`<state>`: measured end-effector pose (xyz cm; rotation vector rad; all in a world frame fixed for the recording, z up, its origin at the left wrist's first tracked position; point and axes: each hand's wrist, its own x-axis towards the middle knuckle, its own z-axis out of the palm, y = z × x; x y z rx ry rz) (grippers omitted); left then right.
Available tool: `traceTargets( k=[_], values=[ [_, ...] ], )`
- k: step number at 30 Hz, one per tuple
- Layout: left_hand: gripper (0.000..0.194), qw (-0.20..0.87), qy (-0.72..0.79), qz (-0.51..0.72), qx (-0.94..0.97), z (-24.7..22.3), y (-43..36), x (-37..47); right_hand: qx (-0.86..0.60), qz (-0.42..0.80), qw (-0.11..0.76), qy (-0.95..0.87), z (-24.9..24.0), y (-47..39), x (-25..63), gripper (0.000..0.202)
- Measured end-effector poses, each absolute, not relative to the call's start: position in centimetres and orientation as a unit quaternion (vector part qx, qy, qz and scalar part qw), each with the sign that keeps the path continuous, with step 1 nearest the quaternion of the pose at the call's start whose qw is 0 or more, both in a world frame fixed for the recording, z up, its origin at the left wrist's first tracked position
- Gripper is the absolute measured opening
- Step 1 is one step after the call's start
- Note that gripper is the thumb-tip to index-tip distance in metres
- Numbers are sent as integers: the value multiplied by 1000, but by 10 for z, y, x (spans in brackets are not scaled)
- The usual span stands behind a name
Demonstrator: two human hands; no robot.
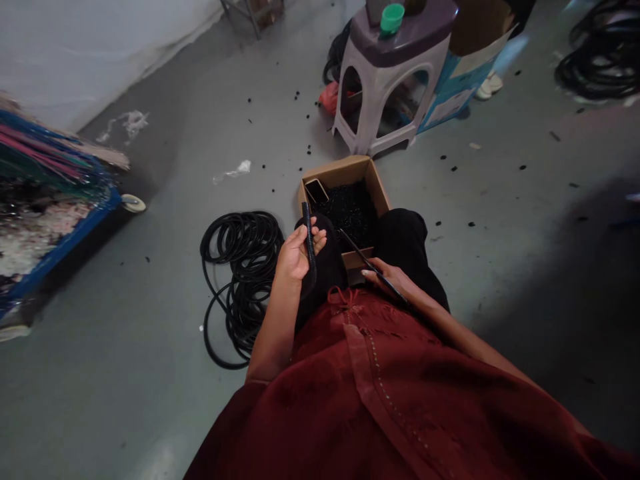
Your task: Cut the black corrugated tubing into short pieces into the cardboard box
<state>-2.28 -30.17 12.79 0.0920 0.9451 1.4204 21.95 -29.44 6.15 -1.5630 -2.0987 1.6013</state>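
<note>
My left hand is closed round a short black ribbed strip that stands nearly upright above my left knee. In my right hand, by my right thigh, is a long thin dark strip, slanting up to the left; its exact kind I cannot make out. Between my knees an open cardboard box holds many small black pieces. A flat dark rectangular thing with a pale edge, like a phone, lies in its far left corner. The two strips are apart from each other.
Coiled black tubing lies on the floor to my left. Beyond the box stands a plastic stool with a green cap, beside a blue carton. A blue wheeled cart is at far left. Black bits dot the floor.
</note>
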Motion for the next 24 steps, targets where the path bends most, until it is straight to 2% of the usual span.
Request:
traceTargets(
  k=[9,24],
  values=[
    [28,685,380,620,49,145,-307,-16,-516,520,26,-681,58,-294,219,49],
    [24,698,366,611,75,154,-312,-9,-510,535,57,-671,54,-294,222,49]
  ],
)
